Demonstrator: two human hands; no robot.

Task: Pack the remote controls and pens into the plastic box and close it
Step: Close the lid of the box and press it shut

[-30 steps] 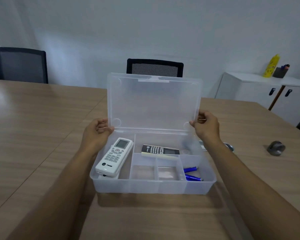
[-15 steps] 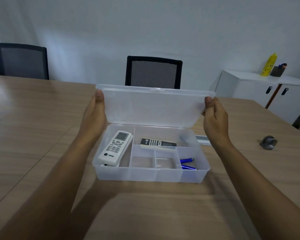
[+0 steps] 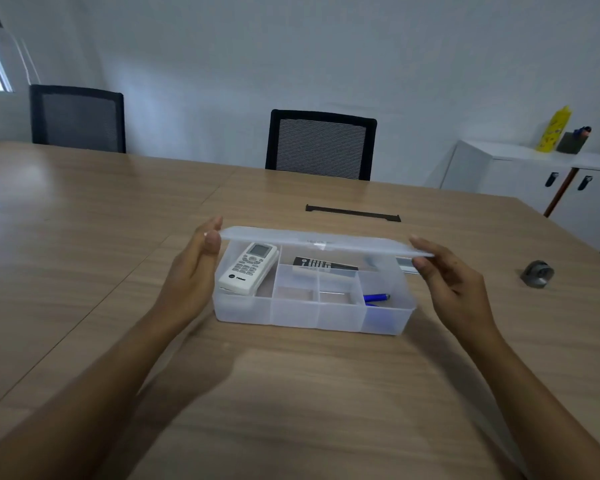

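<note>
Both hands are on the lid (image 3: 326, 239) of the clear plastic box (image 3: 314, 311), one at each end. The left hand (image 3: 194, 271) has its fingers nearly straight and close together, fingertips (image 3: 212, 237) pressed flat against the lid's left end, thumb tucked just under the edge. The right hand (image 3: 454, 282) does the same on the far side: fingers stretched out along the lid's right end, thumb beneath, so the edge is lightly pinched rather than clenched. The lid hangs almost level between the two sets of fingers, tilted only slightly, with a gap showing between it and the front rim of the box.

Just below and inward of the left fingertips, the white remote (image 3: 248, 268) lies in the long left compartment, its screen end towards the back. Further along, midway between the hands, the black remote (image 3: 324, 264) lies across the rear compartment, partly under the lid's front edge. Below and inward of the right fingers, a blue pen (image 3: 376, 297) lies in the right compartment; whether a second one lies with it I cannot tell. The two small front compartments between look bare.

The box sits on the wooden table (image 3: 291, 393). Out past the right hand a small grey metal object (image 3: 537, 273) rests on the tabletop, well apart from the box
</note>
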